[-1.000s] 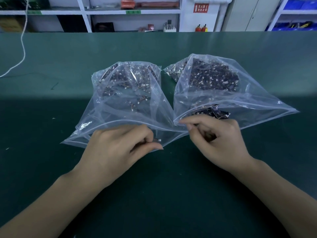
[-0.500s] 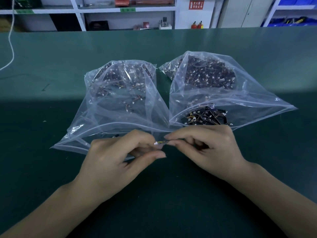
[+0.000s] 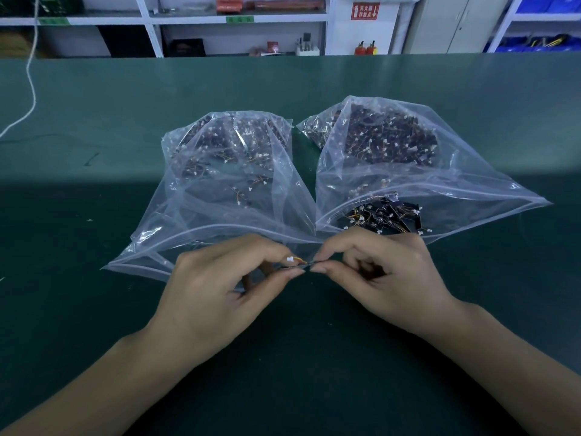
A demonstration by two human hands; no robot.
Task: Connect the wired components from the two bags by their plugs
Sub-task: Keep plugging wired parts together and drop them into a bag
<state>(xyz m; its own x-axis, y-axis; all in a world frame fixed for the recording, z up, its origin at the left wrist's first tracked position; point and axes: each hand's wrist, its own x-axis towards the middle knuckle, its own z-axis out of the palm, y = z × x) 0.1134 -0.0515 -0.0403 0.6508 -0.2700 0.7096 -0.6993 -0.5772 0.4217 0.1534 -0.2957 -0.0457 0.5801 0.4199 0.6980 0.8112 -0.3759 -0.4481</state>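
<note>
Head view puts both of your hands low in the middle, over the dark green bench mat (image 3: 94,89), just in front of the bag mouths. Your left hand (image 3: 217,297) has its thumb and forefinger curled and pinching a thin wired component (image 3: 297,262) whose small white plug (image 3: 290,259) sticks up just past the fingertip, with a short yellow lead running right from it. Your right hand (image 3: 383,278) pinches the other end of that lead between thumb and forefinger, the remaining fingers folded in around something dark that you cannot make out. The two fingertip pairs sit almost touching.

Half a second ago your hands were already meeting at this spot; since then the plug has come slightly higher and clearer of your left forefinger, and the whole scene sits a little lower in the view. A second ago your hands were well apart, the right one at the mouth of its bag.

Behind your hands the left clear plastic zip bag (image 3: 220,190) lies open toward you, holding loose wired parts with white plugs. Just beside it, the right clear plastic zip bag (image 3: 408,171) holds a denser dark heap, with some black pieces spilled near its mouth. White shelving (image 3: 239,17) runs along the back wall, and a white cord (image 3: 30,73) hangs at far left.
</note>
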